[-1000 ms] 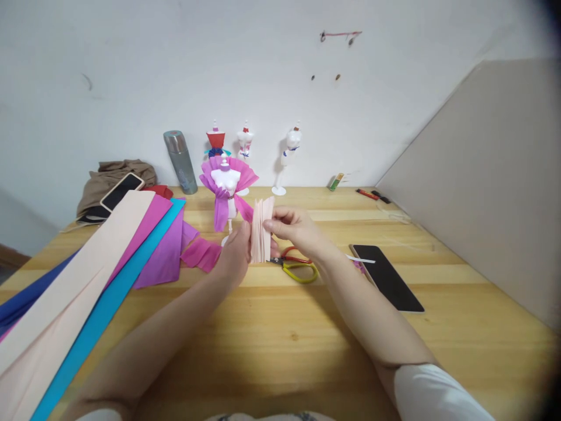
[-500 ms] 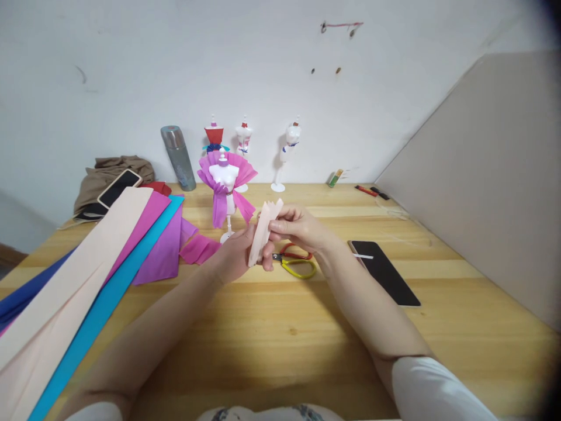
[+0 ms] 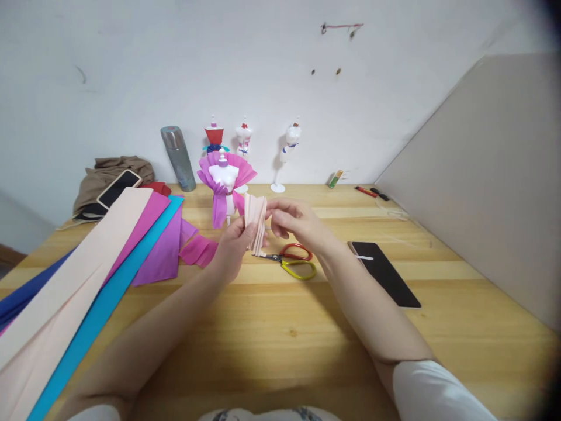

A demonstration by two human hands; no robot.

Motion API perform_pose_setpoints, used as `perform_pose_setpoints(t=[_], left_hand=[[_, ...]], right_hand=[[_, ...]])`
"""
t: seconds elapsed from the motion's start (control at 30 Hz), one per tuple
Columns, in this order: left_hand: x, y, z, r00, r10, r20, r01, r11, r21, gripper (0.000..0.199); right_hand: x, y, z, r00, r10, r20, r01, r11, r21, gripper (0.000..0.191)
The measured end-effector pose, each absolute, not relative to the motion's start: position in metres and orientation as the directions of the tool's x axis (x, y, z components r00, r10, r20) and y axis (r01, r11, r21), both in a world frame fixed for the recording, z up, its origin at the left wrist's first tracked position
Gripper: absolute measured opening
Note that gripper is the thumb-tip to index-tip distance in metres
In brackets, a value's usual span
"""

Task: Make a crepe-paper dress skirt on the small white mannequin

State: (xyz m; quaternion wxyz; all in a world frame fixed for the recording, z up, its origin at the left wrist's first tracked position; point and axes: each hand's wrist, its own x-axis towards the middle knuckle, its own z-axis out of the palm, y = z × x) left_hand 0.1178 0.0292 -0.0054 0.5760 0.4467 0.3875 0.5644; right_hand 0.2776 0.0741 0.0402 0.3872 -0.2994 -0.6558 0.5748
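Pinches one pleated pale-pink strip [image 3: 255,215] above the tabletop [image 3: 263,345] in the nearer left fingers [image 3: 249,231], along a nearly twelve-to-six long axis, with right fingers [image 3: 284,204] loosely parted just beside or touching at three o'clock, one pair of scissors [image 3: 280,258] toward five, and four dress forms [image 3: 224,175] from eleven to one.

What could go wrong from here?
1. The pleats might fan out or lose their creases if the left hand eases its thumb pinch.
2. The scissors lie close by, blades pointing toward the left hand; a low move could graze the tips.
3. The purple-and-pink-draped mannequin stands just beyond the left hand; a bump could tip it or crumple its paper.
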Motion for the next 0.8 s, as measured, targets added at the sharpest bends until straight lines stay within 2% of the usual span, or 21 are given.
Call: perform_pose_setpoints(t=[0.1, 0.23, 0.4, 0.67, 0.8], left_hand=[[0.122, 0.026, -0.005, 0.065, 0.993, 0.098, -0.278, -0.076, 0.958, 0.039], [0.126, 0.019, -0.001, 0.127, 0.985, 0.118, -0.309, -0.074, 0.948, 0.046], [0.126, 0.017, 0.002, 0.130, 0.982, 0.134, -0.264, -0.096, 0.960, 0.040], [0.128, 0.015, 0.004, 0.134, 0.984, 0.121, -0.352, -0.067, 0.934, 0.050], [0.126, 0.015, 0.005, 0.131, 0.985, 0.114, -0.318, -0.067, 0.946, 0.047]], right_hand=[[0.273, 0.065, 0.044, -0.528, 0.836, 0.149, 0.013, 0.183, -0.983, 0.029], [0.271, 0.058, 0.048, -0.529, 0.838, 0.135, 0.019, 0.170, -0.985, 0.027], [0.275, 0.053, 0.053, -0.524, 0.844, 0.115, 0.068, 0.176, -0.982, 0.028], [0.275, 0.052, 0.058, -0.545, 0.832, 0.102, -0.016, 0.112, -0.994, 0.025], [0.276, 0.053, 0.058, -0.535, 0.836, 0.120, -0.005, 0.139, -0.990, 0.022]])
